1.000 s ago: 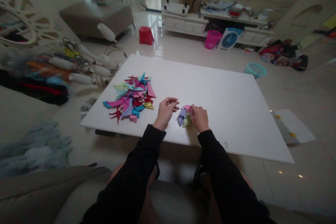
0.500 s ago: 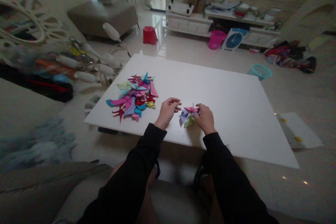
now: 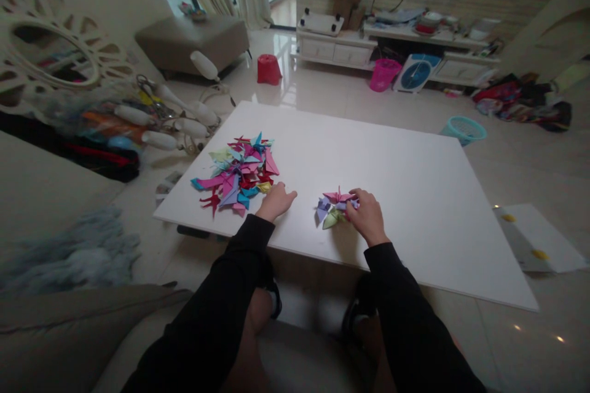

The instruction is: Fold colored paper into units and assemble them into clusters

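White tbl (image 3: 415, 196), glossy flr (image 3: 318, 89); R hand (image 3: 366, 216) pinching purple origami (image 3: 349, 204); L hand (image 3: 275, 202) by pile (image 3: 234, 181), grip unclear.

White table (image 3: 391, 153), flat smooth top, carries folded-paper pieces. Main item: mixed-colour pile (image 3: 236, 167), pieces overlapping, wings and points sticking out. Red spiky piece (image 3: 211, 202) at the pile's near left edge; pink piece (image 3: 271, 163) at its far right; yellow piece (image 3: 264, 186) at its near right. Small cluster right of the pile, well apart: pink crane (image 3: 337, 197) at back, lavender piece (image 3: 322, 209) on the side facing the pile, green piece (image 3: 332, 219) in front, second lavender piece (image 3: 353, 203) farthest from the pile, partly covered. Bare white surface beyond the pile.
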`<state>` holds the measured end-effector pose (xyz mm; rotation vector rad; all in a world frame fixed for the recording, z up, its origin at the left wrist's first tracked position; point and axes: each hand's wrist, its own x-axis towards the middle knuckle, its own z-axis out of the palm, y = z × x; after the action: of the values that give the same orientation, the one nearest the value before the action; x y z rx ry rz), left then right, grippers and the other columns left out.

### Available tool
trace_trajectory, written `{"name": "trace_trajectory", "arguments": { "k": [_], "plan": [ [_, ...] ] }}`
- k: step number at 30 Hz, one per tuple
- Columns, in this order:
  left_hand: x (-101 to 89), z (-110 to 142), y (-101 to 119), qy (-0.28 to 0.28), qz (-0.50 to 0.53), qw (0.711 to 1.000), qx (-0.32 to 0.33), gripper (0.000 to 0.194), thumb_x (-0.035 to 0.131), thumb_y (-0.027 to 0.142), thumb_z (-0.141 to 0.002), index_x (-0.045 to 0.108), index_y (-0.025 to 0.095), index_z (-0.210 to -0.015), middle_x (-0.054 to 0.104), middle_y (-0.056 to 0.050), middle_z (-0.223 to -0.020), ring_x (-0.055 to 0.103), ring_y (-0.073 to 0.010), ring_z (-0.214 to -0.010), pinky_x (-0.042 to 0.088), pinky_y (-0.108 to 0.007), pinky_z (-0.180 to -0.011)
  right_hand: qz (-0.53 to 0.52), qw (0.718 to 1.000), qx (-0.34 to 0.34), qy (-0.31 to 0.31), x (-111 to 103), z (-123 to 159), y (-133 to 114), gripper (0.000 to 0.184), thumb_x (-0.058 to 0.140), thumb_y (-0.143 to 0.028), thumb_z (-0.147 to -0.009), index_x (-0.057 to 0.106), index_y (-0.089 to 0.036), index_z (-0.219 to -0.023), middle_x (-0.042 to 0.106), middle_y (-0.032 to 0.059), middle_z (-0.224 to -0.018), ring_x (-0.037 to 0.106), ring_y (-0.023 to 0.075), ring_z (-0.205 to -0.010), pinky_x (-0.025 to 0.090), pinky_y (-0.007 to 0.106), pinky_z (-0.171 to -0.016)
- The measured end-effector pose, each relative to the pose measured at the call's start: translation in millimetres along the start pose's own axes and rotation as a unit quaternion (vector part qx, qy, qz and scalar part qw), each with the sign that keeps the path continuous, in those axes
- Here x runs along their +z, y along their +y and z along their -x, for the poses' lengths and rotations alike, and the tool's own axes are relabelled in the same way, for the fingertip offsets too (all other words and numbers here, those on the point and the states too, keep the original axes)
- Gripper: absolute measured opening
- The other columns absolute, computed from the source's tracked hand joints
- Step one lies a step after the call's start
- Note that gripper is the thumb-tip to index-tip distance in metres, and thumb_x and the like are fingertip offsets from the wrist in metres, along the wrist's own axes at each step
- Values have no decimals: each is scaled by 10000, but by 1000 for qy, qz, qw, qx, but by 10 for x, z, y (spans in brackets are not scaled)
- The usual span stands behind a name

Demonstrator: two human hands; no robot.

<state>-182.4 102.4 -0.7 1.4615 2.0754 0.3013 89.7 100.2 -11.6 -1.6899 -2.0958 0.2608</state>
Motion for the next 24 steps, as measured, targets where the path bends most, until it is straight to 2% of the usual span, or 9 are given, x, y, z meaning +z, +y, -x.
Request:
{"name": "trace_trajectory", "arguments": {
  "k": [3,6,9,13,20,24],
  "plan": [
    [55,-76,-29,6,-65,998,-16,520,533,437,-883,580,101,-1276,561,-243,-1396,482,-374,-1370,404,-456,-1083,-11,1000,0,-1,-14,5,15,217,540,-231,-862,631,-206,-1058,690,69,-954,581,244,-900,391,345,-771],
    [88,-214,-104,43,-81,996,-22,552,566,432,-855,565,120,-1310,495,-228,-1468,413,-388,-1411,351,-502,-1132,-15,1000,-1,-4,-29,7,11,196,533,-228,-866,635,-204,-1032,690,72,-948,584,242,-896,401,348,-778],
    [83,-389,-220,89,-44,994,-37,553,565,429,-855,543,164,-1340,450,-190,-1517,369,-373,-1438,326,-506,-1156,-19,1000,-2,-5,-45,2,13,185,528,-226,-869,640,-203,-1015,689,75,-947,587,244,-907,410,352,-790],
    [64,-569,-330,122,17,991,-61,439,529,390,-878,578,200,-1270,497,-155,-1472,370,-330,-1439,326,-471,-1169,-28,1000,0,-3,-72,-10,50,186,534,-227,-864,641,-202,-1015,687,71,-936,589,241,-909,423,354,-805],
    [88,-678,-364,164,78,977,-112,546,599,395,-842,526,199,-1346,418,-175,-1515,353,-355,-1450,303,-484,-1193,-45,999,-4,1,-154,-8,85,189,537,-241,-865,636,-201,-1021,681,65,-924,591,238,-897,435,359,-813],
    [67,-743,-407,178,108,969,-131,508,628,426,-826,543,230,-1287,414,-160,-1481,391,-341,-1427,338,-488,-1174,-46,999,-10,5,-162,1,85,176,533,-237,-862,636,-204,-1001,678,61,-912,588,236,-887,433,358,-812]
  ]
}}
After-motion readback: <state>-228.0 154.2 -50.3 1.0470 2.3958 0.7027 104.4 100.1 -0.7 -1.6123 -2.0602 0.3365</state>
